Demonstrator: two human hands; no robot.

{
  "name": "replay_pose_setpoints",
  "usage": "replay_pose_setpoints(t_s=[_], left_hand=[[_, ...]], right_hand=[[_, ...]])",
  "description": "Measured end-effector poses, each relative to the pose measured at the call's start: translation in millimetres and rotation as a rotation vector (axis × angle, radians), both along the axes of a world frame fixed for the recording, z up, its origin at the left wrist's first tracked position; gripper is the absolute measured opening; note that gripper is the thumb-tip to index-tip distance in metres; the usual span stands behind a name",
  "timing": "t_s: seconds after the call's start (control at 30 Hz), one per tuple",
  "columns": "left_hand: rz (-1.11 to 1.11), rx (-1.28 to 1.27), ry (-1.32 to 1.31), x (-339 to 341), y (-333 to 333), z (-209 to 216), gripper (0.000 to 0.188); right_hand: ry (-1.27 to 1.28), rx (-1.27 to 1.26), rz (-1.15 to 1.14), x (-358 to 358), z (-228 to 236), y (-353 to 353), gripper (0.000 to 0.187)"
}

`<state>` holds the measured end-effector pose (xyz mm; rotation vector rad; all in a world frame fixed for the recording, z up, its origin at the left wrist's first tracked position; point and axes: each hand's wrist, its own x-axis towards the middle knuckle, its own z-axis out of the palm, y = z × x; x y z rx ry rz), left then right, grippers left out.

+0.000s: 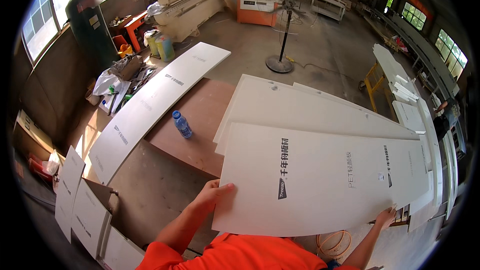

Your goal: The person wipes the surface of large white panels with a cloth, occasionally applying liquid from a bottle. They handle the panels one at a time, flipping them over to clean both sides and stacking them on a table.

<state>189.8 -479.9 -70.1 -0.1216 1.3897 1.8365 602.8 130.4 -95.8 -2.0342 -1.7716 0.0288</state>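
Note:
A large white board [320, 190] with dark print spans the space in front of me. My left hand [212, 195] grips its left edge, thumb on the top face and the other fingers out of sight underneath. Farther right, my right hand [385, 218] holds the near edge, its fingers partly hidden. Behind and partly beneath this board, more white panels [300, 104] lie in an overlapping stack. To their left is a brown tabletop [202, 112], where a blue-capped water bottle [182, 124] stands. A long white board [150, 102] lies along that tabletop's left side, reaching beyond it.
Several white panels [89, 210] lean at lower left. Tools and bags clutter the left wall, where a person [90, 25] in dark clothing stands. A black fan stand [280, 64] and orange-and-white machine [257, 10] are ahead. Panel stacks [395, 70] line the right; an orange hose [334, 244] lies below.

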Motion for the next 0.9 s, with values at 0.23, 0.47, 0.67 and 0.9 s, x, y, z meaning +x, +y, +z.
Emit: replay_pose_setpoints(t_s=[0.23, 0.47, 0.67, 0.9], left_hand=[[0.163, -0.223, -0.172, -101, -79, 10, 0.045], [0.356, -0.686, 0.343, -134, -81, 64, 0.051], [0.549, -0.499, 0.358, -99, -238, 33, 0.044], [0.911, -0.451, 0.373, -15, -447, 11, 0.041]], right_hand=[[1.718, -0.472, 0.09, -43, -6, -79, 0.05], [1.793, -0.469, 0.094, -82, 11, -129, 0.058], [1.744, -0.476, 0.229, -169, 63, -204, 0.051], [1.703, -0.641, 0.654, -326, 123, -332, 0.044]])
